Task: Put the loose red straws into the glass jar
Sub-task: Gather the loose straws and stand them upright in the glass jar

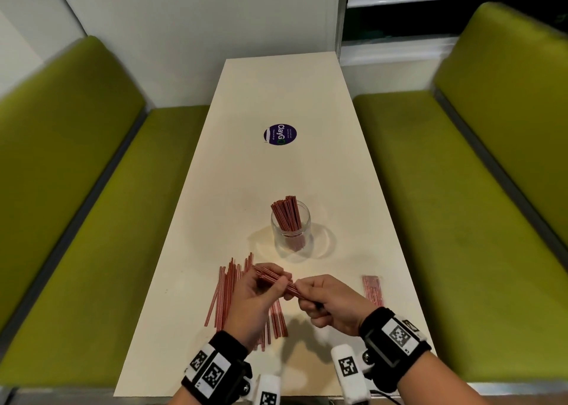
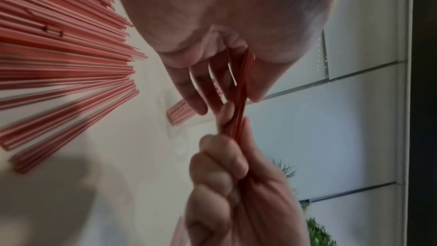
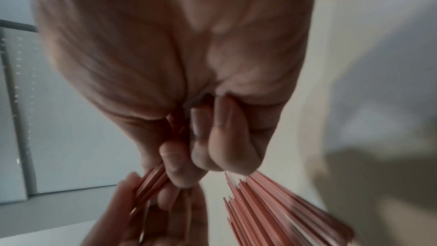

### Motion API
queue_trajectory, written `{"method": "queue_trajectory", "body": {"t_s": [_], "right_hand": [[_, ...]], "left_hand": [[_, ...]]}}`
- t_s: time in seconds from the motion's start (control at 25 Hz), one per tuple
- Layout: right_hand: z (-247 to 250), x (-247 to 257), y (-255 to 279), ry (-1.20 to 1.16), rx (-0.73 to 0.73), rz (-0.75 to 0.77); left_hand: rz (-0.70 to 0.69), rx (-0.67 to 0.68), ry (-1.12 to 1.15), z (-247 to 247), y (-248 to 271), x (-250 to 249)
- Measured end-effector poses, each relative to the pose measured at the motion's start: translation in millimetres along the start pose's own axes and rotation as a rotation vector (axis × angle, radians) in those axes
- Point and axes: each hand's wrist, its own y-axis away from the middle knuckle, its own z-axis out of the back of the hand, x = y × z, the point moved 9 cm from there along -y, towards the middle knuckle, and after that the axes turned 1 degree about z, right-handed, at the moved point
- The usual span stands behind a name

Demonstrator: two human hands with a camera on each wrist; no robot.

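Cream table [image 1: 307,97] between green benches [image 1: 92,220], both hands clamped on one straw bundle [image 1: 276,280].

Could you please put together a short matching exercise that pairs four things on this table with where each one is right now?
Things:
1. glass jar
2. bundle of red straws
3. pile of loose red straws
4. round purple sticker

Places:
A. flat on the table, under the left hand
B. stuck on the far half of the table
C. upright mid-table, with straws standing in it
D. held between the left hand and the right hand

Pairs: 1-C, 2-D, 3-A, 4-B
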Motion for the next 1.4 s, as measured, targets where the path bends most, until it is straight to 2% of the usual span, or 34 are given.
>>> {"method": "queue_trajectory", "body": {"t_s": [0.08,0.16,0.24,0.32,0.44,0.6,0.76,0.92,1.04,1.12,1.24,1.32,1.4], "right_hand": [[10,2,3,0.081,-0.024,-0.001],[11,3,5,0.117,-0.016,-0.003],[6,4,7,0.092,0.011,-0.005],[7,7,8,0.075,-0.011,-0.017],[27,15,12,0.079,-0.150,-0.025],[48,23,12,0.084,-0.401,-0.017],[58,40,10,0.082,-0.533,0.066],[68,55,7,0.065,-0.603,0.138],[61,61,0,0.150,-0.620,0.134],[63,70,-1,0.110,-0.630,0.188],[63,85,-4,-0.063,-0.527,0.308],[50,89,-10,-0.145,-0.412,0.337],[39,89,-15,-0.226,-0.386,0.342]], "left_hand": [[-0.056,-0.111,0.021,12,-6,-17],[-0.110,-0.119,-0.102,10,-11,-32],[-0.153,0.029,-0.417,-16,-9,-39],[-0.186,0.142,-0.604,-42,-3,-41],[-0.186,0.173,-0.593,-48,-7,-38],[-0.208,0.135,-0.642,-50,-12,-33],[-0.168,0.198,-0.563,-52,-21,-33],[-0.189,0.094,-0.482,-40,-30,-38],[-0.189,0.109,-0.468,-51,-27,-35],[-0.161,0.045,-0.375,-46,-31,-35],[-0.069,-0.145,-0.155,-22,-42,-31],[-0.011,-0.169,-0.060,-22,-45,-25],[-0.005,-0.145,-0.042,-29,-47,-25]]}}
